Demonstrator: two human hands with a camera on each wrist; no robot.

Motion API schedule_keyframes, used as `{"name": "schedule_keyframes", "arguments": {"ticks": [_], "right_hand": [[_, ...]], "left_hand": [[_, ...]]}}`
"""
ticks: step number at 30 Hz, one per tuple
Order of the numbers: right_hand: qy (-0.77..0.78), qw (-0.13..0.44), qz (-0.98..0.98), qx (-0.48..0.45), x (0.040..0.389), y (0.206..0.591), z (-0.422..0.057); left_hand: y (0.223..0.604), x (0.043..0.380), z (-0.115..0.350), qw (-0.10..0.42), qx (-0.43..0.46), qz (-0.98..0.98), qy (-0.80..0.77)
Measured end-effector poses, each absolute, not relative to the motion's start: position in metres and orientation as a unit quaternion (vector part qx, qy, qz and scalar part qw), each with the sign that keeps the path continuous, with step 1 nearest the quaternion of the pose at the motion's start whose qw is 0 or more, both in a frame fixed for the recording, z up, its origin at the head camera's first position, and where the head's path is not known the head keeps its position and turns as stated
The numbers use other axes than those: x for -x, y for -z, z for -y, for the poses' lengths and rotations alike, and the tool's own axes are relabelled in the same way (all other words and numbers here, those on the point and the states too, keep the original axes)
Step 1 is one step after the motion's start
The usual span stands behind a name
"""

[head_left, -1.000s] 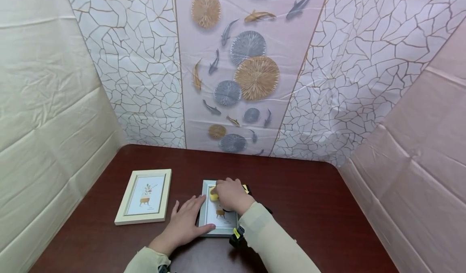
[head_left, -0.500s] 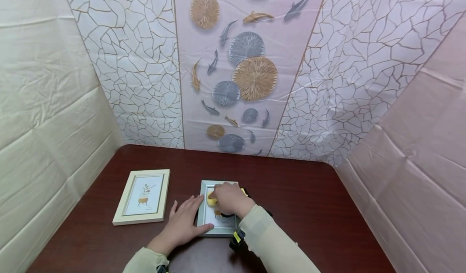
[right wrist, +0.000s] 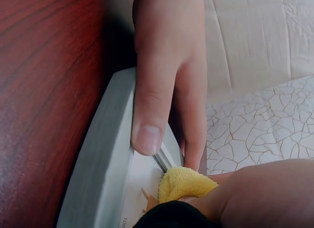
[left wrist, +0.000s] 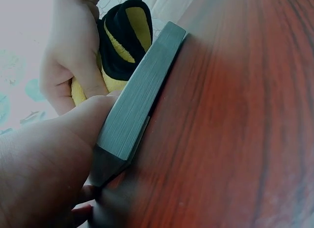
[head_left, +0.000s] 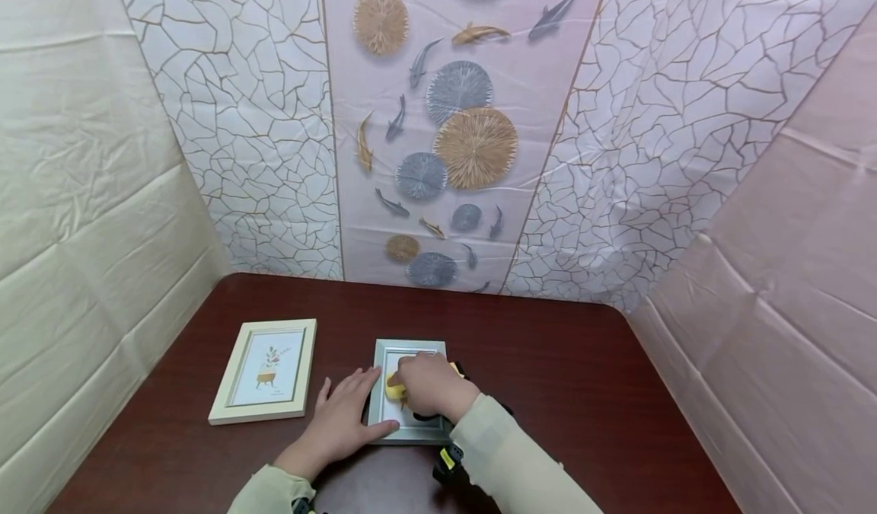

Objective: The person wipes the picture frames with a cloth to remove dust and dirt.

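A silver-grey picture frame (head_left: 411,437) lies face up on the table, with a small printed drawing inside. My left hand (head_left: 340,425) rests at its left side, fingers straight along the edge and thumb on the near border. In the right wrist view that thumb (right wrist: 148,139) presses the frame's border. My right hand (head_left: 432,384) holds a fluffy yellow cloth (head_left: 393,387) with black parts against the picture, covering much of the drawing. The left wrist view shows the cloth's black and yellow folds (left wrist: 126,39) bunched beside the right hand, above the frame's side.
A cream picture frame (head_left: 226,388) with a similar plant drawing lies face up to the left. The table (head_left: 569,407) is dark reddish wood. Patterned fabric (head_left: 274,194) hangs behind it, and pale fabric walls (head_left: 767,346) stand on both sides.
My right hand has slid the yellow cloth a short way toward me over the picture, uncovering more of its far part. The left hand keeps its place on the frame. The head view shifts slightly.
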State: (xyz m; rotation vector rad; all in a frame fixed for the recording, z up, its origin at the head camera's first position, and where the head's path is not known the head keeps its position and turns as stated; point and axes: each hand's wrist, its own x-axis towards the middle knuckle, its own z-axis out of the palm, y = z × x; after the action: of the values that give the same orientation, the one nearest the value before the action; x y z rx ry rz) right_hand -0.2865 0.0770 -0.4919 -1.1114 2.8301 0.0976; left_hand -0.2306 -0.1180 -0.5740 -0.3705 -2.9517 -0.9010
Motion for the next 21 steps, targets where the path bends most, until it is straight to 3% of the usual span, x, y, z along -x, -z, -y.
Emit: {"name": "schedule_keyframes", "arguments": {"ticks": [21], "right_hand": [[-0.024, 0.074, -0.914, 0.398, 0.260, 0.484, -0.081]], "left_hand": [[0.573, 0.229, 0.117, 0.024, 0.122, 0.948, 0.292]]}}
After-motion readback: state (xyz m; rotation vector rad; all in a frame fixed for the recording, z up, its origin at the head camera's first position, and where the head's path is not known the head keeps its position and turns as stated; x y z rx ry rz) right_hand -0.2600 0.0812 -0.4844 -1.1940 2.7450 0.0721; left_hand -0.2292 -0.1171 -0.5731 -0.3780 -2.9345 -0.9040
